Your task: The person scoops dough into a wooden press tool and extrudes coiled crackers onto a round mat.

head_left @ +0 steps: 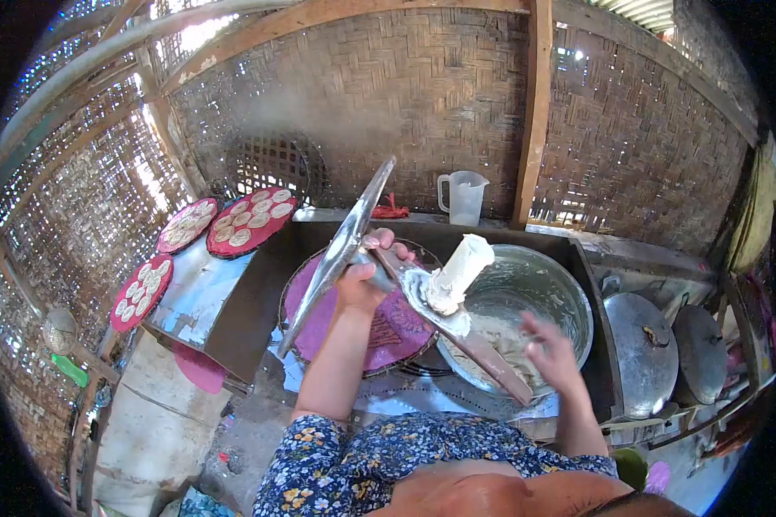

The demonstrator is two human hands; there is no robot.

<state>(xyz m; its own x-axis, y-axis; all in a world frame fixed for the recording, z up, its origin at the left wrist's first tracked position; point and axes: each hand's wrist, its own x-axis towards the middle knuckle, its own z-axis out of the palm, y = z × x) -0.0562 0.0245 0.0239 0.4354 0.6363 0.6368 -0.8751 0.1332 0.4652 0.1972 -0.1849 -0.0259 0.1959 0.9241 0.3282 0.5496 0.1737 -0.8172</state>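
My left hand [364,280] is closed around a dough press, held tilted above the work area. The press has a wooden bar [493,364] and a long shiny metal part [341,250]. A thick white cylinder [467,269], smeared with pale dough, stands up from the bar. My right hand [550,351] hovers over the rim side of a large metal basin [569,284], fingers apart and slightly blurred, with nothing visible in them. Pale dough [502,338] lies in the basin, partly hidden by the bar. Below my left hand is a round tray with a pink sheet [397,323].
Round pink-lined trays [252,222] with pale dough discs rest at the left on a metal-topped box [200,280]. A clear measuring jug [466,198] stands behind the basin. Lidded metal pots [640,349] are at the right. A woven wall [388,112] closes the back.
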